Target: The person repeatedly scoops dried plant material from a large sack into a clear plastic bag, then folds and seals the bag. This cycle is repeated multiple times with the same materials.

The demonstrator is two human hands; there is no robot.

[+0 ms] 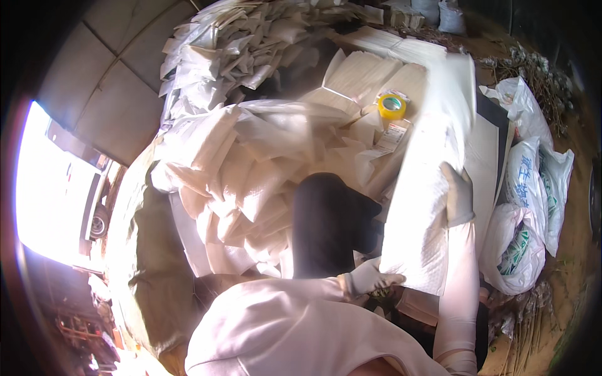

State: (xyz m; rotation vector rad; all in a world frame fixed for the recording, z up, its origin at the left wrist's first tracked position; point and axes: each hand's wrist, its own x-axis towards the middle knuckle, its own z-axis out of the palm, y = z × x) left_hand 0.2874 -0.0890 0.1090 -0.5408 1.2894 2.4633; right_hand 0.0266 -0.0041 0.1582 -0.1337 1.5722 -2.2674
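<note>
My left hand point(369, 278), in a pale glove, grips the lower left corner of a long white sheet-like bundle point(421, 202) with a dimpled surface. My right hand point(458, 192), also gloved, lies against the bundle's right edge, thumb and fingers spread up along it; whether it grips the edge is not plain. The upper part of the bundle is blurred. A yellow roll of tape point(392, 106) rests on tied stacks of brownish paper point(364, 75), left of the bundle. Below the tape lies a printed label point(391, 137). A dark rounded shape point(324, 225) covers part of the paper heap.
Heaps of white paper pouches point(254, 174) fill the middle and upper left. Plastic sacks point(517, 249) bearing writing stand at the right, beside dry plant stalks point(526, 75). A large pale cloth-like sack point(150, 263) stands left, near a bright opening with a vehicle wheel point(99, 222) beyond.
</note>
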